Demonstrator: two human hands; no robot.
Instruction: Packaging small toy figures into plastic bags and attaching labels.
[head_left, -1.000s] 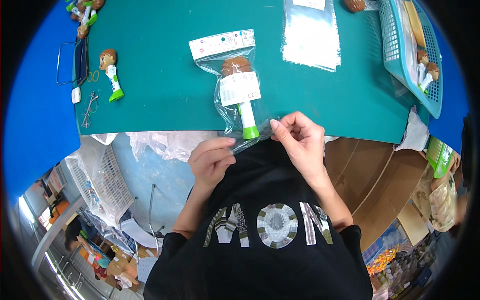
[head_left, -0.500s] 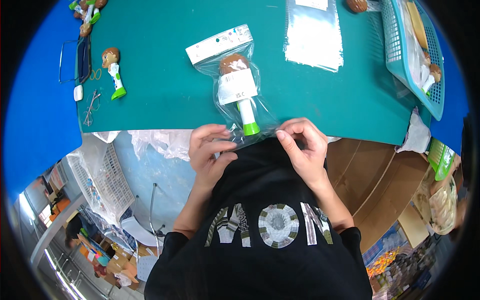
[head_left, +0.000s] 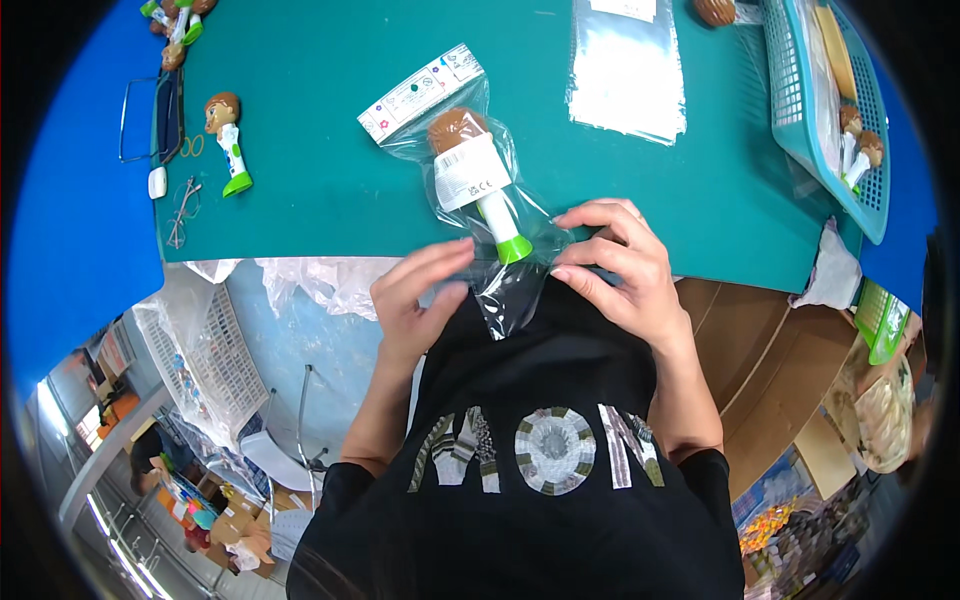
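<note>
A clear plastic bag (head_left: 505, 292) with a printed header card (head_left: 421, 93) lies at the table's front edge, its loose end hanging over my black shirt. Inside is a doll-shaped toy (head_left: 497, 217) with a brown head, white body and bright green base. A white label (head_left: 470, 172) covers its middle. My right hand (head_left: 625, 262) grips the bag's lower right edge between thumb and fingers. Beside the bag's lower left edge is my left hand (head_left: 418, 298), fingers stretched out and thumb apart, the fingertips at the plastic.
An unbagged toy (head_left: 229, 145) lies to the left, near thin-framed glasses (head_left: 183, 212) and rubber bands (head_left: 191, 147). Flat clear bags (head_left: 627, 75) are stacked at the far right. A blue basket (head_left: 800, 130) with toys stands at the right edge. Cardboard (head_left: 745, 370) is below the table.
The bag has tilted, its base end moving right and its header slightly left. Its loose end now hangs lower. My left fingers have straightened, and my right hand has shifted a little right.
</note>
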